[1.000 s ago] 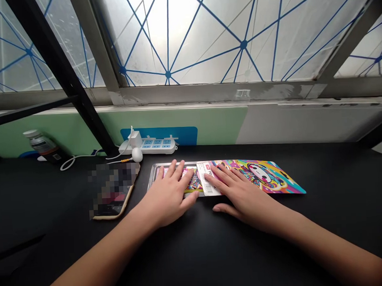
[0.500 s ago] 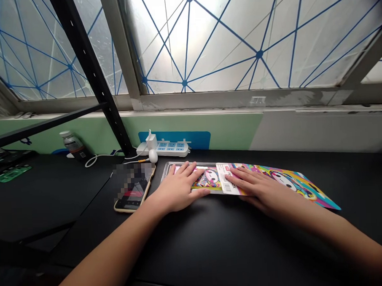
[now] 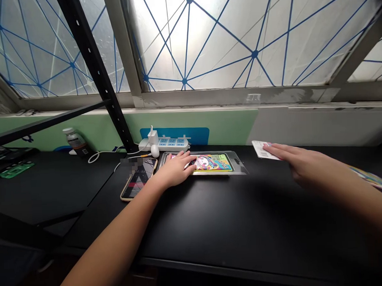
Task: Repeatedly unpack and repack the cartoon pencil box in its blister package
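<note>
A clear plastic blister tray [image 3: 239, 166] lies on the desk, with a colourful packet [image 3: 215, 163] printed with a cartoon face inside it. My left hand [image 3: 176, 169] rests flat over the tray's left part, fingers spread, covering some of the packet. To the right, above the desk, my right hand [image 3: 294, 157] grips a colourful printed cardboard card [image 3: 263, 150]. Its white end shows past my fingertips, and a bright strip of it appears beyond my forearm. The middle of the card is hidden behind my hand and arm.
A phone [image 3: 137, 183] lies left of the tray. Behind it are a white power strip [image 3: 173, 143] with a plugged charger and cables. A bottle [image 3: 77, 141] and a green circuit board [image 3: 16, 170] sit far left, near a black metal shelf post [image 3: 108, 92].
My right hand has drawn the printed card off the tray, to the right and up from the desk. The whole right end of the tray now shows. My left hand stays on the tray.
</note>
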Tool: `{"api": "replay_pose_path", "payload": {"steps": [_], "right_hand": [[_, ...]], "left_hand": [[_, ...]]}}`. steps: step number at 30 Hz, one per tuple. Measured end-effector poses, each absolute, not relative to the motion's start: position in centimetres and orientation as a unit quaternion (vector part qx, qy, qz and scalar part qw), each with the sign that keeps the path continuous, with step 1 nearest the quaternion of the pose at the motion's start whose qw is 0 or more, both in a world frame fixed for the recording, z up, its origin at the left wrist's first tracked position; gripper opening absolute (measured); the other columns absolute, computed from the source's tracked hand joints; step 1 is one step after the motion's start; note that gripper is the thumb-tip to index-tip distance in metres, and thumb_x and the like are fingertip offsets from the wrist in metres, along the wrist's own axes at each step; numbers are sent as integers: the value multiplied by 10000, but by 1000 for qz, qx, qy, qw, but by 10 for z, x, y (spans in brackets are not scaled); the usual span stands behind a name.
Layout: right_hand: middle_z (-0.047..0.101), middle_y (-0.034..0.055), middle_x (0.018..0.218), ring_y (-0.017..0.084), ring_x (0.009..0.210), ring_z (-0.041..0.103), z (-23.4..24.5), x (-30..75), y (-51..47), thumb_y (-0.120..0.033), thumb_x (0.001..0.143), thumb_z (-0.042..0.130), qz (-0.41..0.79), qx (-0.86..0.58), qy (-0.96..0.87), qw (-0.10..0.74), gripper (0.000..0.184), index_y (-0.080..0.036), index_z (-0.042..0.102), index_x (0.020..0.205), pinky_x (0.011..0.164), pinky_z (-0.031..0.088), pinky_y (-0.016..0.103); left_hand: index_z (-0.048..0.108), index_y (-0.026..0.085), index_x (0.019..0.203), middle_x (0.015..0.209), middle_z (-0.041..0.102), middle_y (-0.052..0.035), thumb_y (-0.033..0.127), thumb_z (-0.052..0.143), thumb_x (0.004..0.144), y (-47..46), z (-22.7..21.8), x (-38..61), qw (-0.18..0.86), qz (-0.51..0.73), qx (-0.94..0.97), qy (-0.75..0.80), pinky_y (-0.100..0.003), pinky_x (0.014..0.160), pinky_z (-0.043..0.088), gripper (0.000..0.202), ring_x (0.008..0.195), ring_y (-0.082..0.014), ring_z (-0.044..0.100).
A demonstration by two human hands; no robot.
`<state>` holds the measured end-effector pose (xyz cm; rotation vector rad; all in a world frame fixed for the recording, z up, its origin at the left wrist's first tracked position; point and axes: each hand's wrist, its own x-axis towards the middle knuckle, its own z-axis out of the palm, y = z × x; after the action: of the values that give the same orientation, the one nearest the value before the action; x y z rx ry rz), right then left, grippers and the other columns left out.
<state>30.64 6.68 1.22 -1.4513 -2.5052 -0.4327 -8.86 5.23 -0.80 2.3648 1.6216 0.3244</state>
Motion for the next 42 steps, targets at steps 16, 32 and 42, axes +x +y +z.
{"api": "replay_pose_path", "payload": {"steps": [16, 32, 42], "right_hand": [[623, 254, 1389, 403, 1234, 601, -28, 99, -36, -234, 976, 478, -106, -217, -968, 72, 460, -89, 562, 1405, 949, 532, 570], [721, 122, 1126, 265, 1085, 615, -36, 104, 31, -463, 1017, 530, 47, -91, -980, 170, 369, -164, 713, 1135, 982, 489, 422], [723, 114, 916, 262, 847, 642, -7, 173, 87, -339, 1038, 419, -123, -293, -926, 205, 351, -191, 719, 931, 748, 482, 406]], "left_hand": [[673, 278, 1297, 1422, 622, -93, 419, 428, 1052, 41, -18, -56, -32, 177, 794, 581, -539, 1055, 439, 374, 1281, -320, 534], [587, 277, 1427, 1499, 567, -63, 306, 379, 1057, 54, -19, -78, -18, 149, 842, 519, -461, 1120, 400, 425, 1353, -275, 494], [594, 235, 1386, 1483, 584, -77, 389, 364, 1065, 48, -18, -73, -26, 158, 827, 539, -463, 1140, 365, 423, 1359, -275, 500]]}}
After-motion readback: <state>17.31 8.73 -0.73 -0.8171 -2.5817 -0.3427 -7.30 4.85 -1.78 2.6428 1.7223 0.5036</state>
